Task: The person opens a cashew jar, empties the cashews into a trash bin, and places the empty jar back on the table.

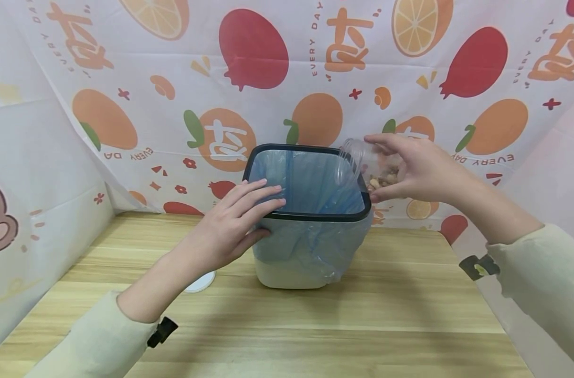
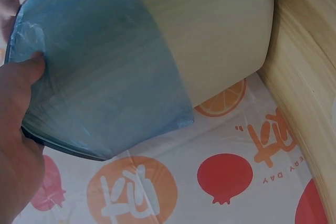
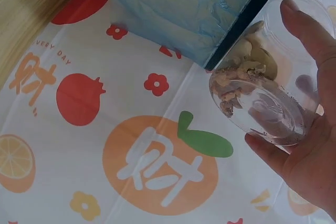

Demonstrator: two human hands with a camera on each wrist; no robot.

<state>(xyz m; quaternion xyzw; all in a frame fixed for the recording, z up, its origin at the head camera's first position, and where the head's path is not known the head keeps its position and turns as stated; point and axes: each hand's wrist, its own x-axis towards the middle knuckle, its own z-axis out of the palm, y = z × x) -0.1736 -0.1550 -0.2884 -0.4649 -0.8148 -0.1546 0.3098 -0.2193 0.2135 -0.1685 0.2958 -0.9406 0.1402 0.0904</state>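
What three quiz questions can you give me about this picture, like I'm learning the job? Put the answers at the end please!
1. Which hand holds the clear plastic jar with the brownish scraps inside?
2. True or false: the jar stands upright.
3. Fill in the missing colour: a blue plastic liner hangs over the ____ rim of the bin, where the left hand rests.

Key:
1. The right hand.
2. False: it is tipped, with its mouth toward the bin.
3. Black.
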